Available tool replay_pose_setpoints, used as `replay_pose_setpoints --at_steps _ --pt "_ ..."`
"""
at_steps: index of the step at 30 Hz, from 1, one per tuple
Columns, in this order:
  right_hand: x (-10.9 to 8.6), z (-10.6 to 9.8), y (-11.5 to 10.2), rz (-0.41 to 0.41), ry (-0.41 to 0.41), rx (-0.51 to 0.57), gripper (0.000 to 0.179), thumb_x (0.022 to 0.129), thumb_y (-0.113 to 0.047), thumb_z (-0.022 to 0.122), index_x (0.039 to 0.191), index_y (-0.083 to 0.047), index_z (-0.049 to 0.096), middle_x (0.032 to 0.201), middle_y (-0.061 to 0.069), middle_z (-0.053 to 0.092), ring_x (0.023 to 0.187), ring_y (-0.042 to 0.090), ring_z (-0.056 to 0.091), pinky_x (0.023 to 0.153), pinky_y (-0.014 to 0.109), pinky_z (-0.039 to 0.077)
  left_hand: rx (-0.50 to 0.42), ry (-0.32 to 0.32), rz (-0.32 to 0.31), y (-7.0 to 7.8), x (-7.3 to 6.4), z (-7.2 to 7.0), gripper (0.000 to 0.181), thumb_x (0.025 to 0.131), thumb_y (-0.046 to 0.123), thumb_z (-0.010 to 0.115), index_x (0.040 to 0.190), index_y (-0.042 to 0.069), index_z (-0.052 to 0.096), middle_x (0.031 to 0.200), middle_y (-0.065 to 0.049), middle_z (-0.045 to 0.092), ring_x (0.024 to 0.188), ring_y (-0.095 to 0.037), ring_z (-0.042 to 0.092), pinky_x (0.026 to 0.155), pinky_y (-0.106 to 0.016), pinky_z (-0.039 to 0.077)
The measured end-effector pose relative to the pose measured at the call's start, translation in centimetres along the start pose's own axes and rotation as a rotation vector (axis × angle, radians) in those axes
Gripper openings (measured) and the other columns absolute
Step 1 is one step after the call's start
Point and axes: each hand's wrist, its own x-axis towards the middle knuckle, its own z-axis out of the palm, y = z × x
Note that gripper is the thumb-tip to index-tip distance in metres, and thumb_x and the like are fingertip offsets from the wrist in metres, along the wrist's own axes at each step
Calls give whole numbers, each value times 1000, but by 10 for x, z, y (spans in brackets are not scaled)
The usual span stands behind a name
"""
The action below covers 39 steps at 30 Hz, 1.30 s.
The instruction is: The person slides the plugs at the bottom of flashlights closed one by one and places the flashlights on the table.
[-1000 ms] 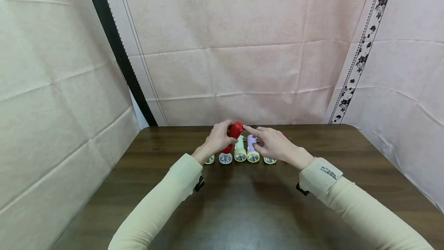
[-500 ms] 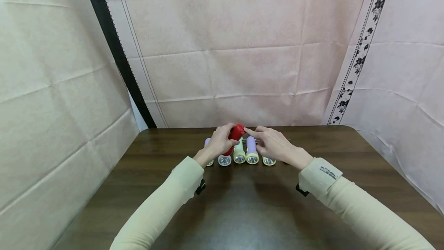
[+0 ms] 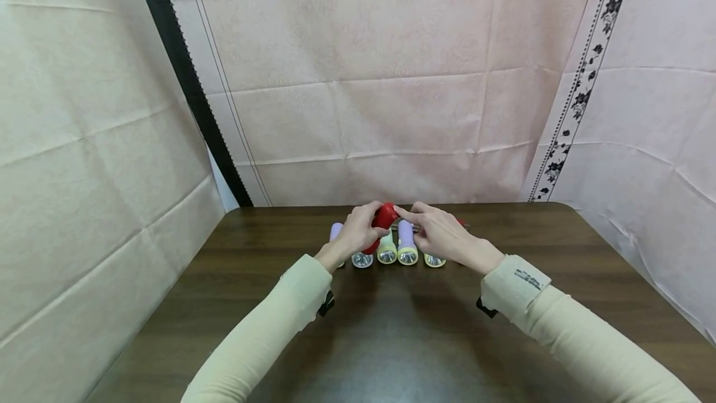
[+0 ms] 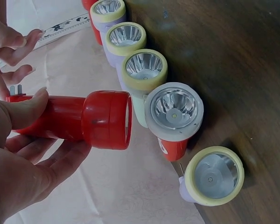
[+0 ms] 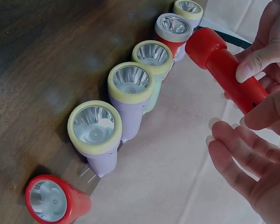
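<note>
The person's left hand [image 3: 353, 229] is wrapped round a red flashlight [image 4: 72, 119], thumb on one side and fingers on the other. The flashlight is up off the wooden table [image 3: 358, 341], tilted, its fat lamp end lower than its tail. Two metal pins [image 4: 16, 89] stick out near the tail (they look like the ones on a plug). The right hand [image 3: 443, 231] points one finger at that tail end; its other fingers are loose and hold nothing that I can see. I can't tell how hard that fingertip presses.

Six more lie in a row, shiny faces toward the person: a purple flashlight [image 4: 214, 177], a grey-rimmed red one [image 5: 172, 29], a pale green one [image 5: 153, 57], two more purple ones [image 5: 130, 85], and a plain red one [image 5: 55, 200].

To me, the step in hand looks like fiddling with the tail and its pins. I think the next move calls for a steady left hand and a small, careful fingertip.
</note>
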Motion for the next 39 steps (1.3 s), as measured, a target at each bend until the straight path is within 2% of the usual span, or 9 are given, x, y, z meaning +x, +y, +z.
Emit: replay_pose_setpoints --at_steps 11,27,34,39 --pt "-1 0 0 -4 6 -6 60 79 -2 56 138 -14 53 82 -1 49 59 9 35 50 21 27 10 -22 -3 2 -2 2 41 84 9 72 122 6 56 110 -12 68 95 -24 64 83 -39 54" --pt "-2 3 1 0 23 8 62 80 -2 60 139 -16 52 91 4 56 60 8 38 51 22 32 27 -44 -4 4 -2 4 41 84 12 73 121 7 56 107 -10 68 91 -21 64 80 -36 54" --pt "-1 9 0 32 3 72 69 83 -6 57 149 -15 38 93 7 53 59 9 38 49 22 34 60 -33 -69 6 -1 -9 44 85 15 74 123 7 53 109 -11 66 94 -23 63 81 -39 54" --pt "-1 4 4 52 8 76 69 85 -6 58 150 -16 35 94 6 53 61 11 41 51 23 36 117 9 -136 -3 3 -26 47 84 16 74 124 5 52 113 -13 65 99 -25 62 86 -41 53"
